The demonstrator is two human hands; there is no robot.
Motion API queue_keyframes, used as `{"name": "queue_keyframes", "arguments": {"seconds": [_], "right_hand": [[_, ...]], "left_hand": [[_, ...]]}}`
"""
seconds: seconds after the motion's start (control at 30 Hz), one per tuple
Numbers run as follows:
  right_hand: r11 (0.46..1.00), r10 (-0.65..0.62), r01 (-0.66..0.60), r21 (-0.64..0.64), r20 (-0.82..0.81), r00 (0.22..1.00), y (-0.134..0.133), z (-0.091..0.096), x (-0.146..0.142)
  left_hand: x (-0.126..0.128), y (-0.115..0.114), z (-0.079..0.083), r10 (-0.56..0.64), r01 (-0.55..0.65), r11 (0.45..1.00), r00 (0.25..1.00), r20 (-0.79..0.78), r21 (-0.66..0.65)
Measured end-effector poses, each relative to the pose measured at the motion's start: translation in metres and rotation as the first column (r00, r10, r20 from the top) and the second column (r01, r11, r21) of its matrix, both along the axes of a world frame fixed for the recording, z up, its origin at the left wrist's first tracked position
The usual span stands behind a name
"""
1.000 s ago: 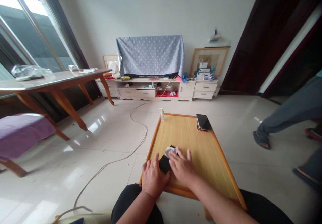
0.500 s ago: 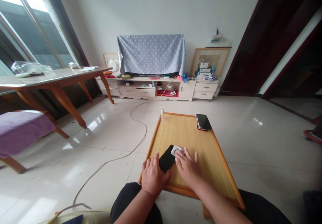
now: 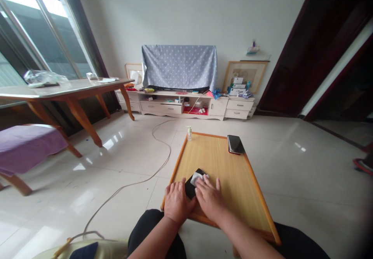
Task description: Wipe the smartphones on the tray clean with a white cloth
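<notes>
On a small wooden table (image 3: 233,181) in front of me lies a black smartphone (image 3: 190,191), set at a slant. My left hand (image 3: 176,201) grips its lower left side, thumb along the bottom edge and fingers at the left. A folded white cloth (image 3: 196,177), perhaps a wipe, lies on the upper part of the screen. My right hand (image 3: 210,200) presses this cloth down with its fingertips, the thumb side partly hidden. The fingers and cloth cover part of the phone.
A pump bottle (image 3: 189,134) stands at the table's far left corner. A stack of dark devices (image 3: 235,144) lies at the far right corner. A cable (image 3: 163,166) runs over the floor on the left. Behind stands a low white cabinet (image 3: 163,108).
My right hand has slid the cloth left and slightly down over the phone's screen. My left hand stays on the phone. The camera view has shifted slightly.
</notes>
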State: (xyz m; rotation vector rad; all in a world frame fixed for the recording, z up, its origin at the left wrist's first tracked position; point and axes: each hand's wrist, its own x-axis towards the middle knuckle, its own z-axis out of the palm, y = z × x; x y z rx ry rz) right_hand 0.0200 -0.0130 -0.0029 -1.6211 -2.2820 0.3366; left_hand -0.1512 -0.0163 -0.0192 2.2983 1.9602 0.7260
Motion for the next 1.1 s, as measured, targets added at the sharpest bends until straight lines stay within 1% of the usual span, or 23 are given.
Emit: {"name": "queue_keyframes", "arguments": {"seconds": [0.07,0.1,0.13,0.17,0.23,0.3,0.33,0.4,0.47,0.57,0.63,0.7,0.77,0.87,0.97,1.03,1.1], "right_hand": [[0.990,0.139,-0.139,-0.011,-0.019,0.990,-0.005,0.002,-0.007],[0.984,0.179,-0.180,-0.019,-0.020,0.984,-0.005,0.004,-0.009],[0.983,0.182,-0.182,-0.029,-0.014,0.983,-0.003,0.006,-0.009],[0.988,0.148,-0.148,-0.040,-0.002,0.989,0.002,0.007,-0.008],[0.998,0.015,-0.013,-0.061,0.030,0.999,0.014,0.010,-0.001],[0.992,-0.108,0.111,-0.053,0.054,0.993,0.022,0.011,0.006],[0.989,-0.144,0.147,-0.036,0.060,0.988,0.022,0.011,0.008],[0.988,-0.154,0.154,0.006,0.059,0.986,0.011,0.007,0.011],[0.993,-0.118,0.117,0.029,0.044,0.992,-0.009,0.002,0.010],[0.998,-0.058,0.058,0.025,-0.004,0.998,-0.037,-0.008,0.010],[0.998,-0.033,0.036,0.042,-0.063,0.997,-0.046,-0.013,0.014],[0.995,-0.042,0.056,0.082,-0.161,0.986,-0.047,-0.017,0.021],[0.985,-0.102,0.136,0.104,-0.284,0.953,-0.045,-0.019,0.031],[0.948,-0.244,0.309,0.080,-0.443,0.863,-0.042,-0.023,0.047],[0.903,-0.319,0.425,0.062,-0.565,0.761,-0.040,-0.026,0.061],[0.883,-0.339,0.468,0.042,-0.633,0.696,-0.037,-0.027,0.069],[0.870,-0.354,0.493,0.013,-0.679,0.643,-0.034,-0.027,0.075]], "left_hand": [[-0.001,-0.002,0.001,-0.016,0.016,1.000,1.000,-0.007,-0.013],[0.000,-0.003,0.002,-0.019,0.019,1.000,1.000,-0.009,-0.018],[0.000,-0.004,0.002,-0.017,0.017,1.000,1.000,-0.009,-0.022],[0.000,-0.005,0.003,-0.009,0.009,1.000,1.000,-0.009,-0.024],[0.002,-0.008,0.006,0.008,-0.008,0.999,1.000,-0.012,-0.032],[0.003,-0.011,0.010,0.009,-0.010,0.999,1.000,-0.019,-0.042],[0.003,-0.012,0.012,0.001,-0.002,0.999,1.000,-0.024,-0.046],[0.003,-0.015,0.016,-0.025,0.024,0.999,0.999,-0.030,-0.043],[0.004,-0.018,0.021,-0.055,0.054,0.998,0.998,-0.036,-0.031],[0.007,-0.021,0.027,-0.088,0.087,0.996,0.994,-0.062,-0.021],[0.010,-0.023,0.031,-0.123,0.122,0.992,0.987,-0.103,-0.016],[0.014,-0.024,0.036,-0.182,0.184,0.983,0.971,-0.155,-0.002],[0.018,-0.024,0.042,-0.230,0.237,0.971,0.953,-0.195,0.015],[0.024,-0.021,0.050,-0.242,0.253,0.967,0.951,-0.193,0.037],[0.029,-0.013,0.056,-0.228,0.228,0.974,0.971,-0.070,-0.016],[0.034,-0.004,0.057,-0.201,0.201,0.976,0.980,0.013,-0.080],[0.039,0.006,0.055,-0.166,0.172,0.977,0.985,0.051,-0.125]]}}
